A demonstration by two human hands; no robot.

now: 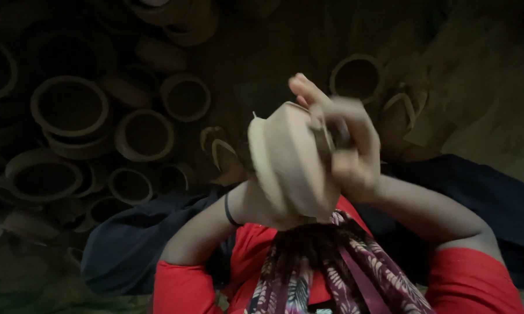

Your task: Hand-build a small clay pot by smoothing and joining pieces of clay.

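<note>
I hold a pale unfired clay pot (pixel 288 166) up in front of me, tilted on its side with its base facing right. My left hand (pixel 260 204) supports it from below at the rim side, mostly hidden behind the pot. My right hand (pixel 346 148) presses against the pot's base, fingers curled around a small dark tool I cannot make out. Both forearms come out of red sleeves, with a patterned scarf hanging between them.
Several round clay pots (pixel 70 107) lie stacked on the dark floor at the left and back. Another pot (pixel 356 75) stands behind my hands. A pair of sandals (pixel 404 113) lies at the right, another sandal (pixel 222 154) in the middle. Blue cloth (pixel 483 197) covers my knees.
</note>
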